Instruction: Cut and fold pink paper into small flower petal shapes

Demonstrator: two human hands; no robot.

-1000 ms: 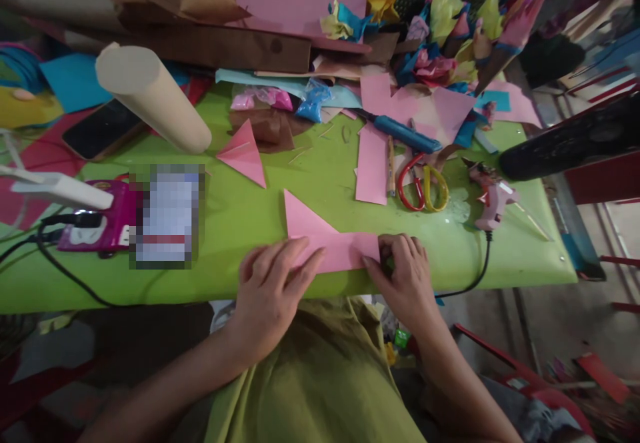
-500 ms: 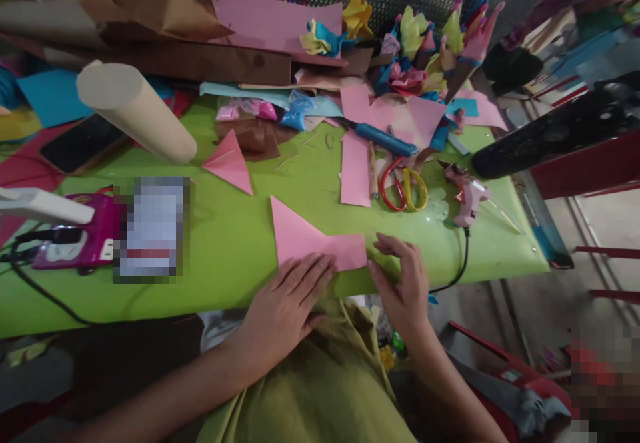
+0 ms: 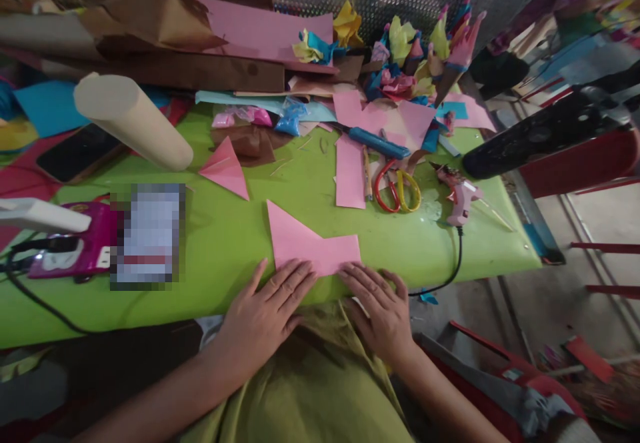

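A folded pink paper (image 3: 307,246) lies near the front edge of the green table (image 3: 240,229), with one pointed corner toward the far left. My left hand (image 3: 265,313) rests flat at the paper's near left edge, fingers stretched out and touching it. My right hand (image 3: 377,309) lies flat at the paper's near right corner, fingers spread, fingertips on the paper's edge. Neither hand grips anything.
A pink folded triangle (image 3: 225,168), a cream paper roll (image 3: 130,119), a phone (image 3: 75,153), a pink strip (image 3: 349,173), red and yellow scissors (image 3: 400,186), a blue cutter (image 3: 377,141) and a pink glue gun (image 3: 457,196) lie on the table. Paper flowers (image 3: 415,56) and sheets pile at the back.
My right hand has dropped from the paper's right end to its near right corner and flattened. My left hand has slid back toward the table edge. The paper stays in place.
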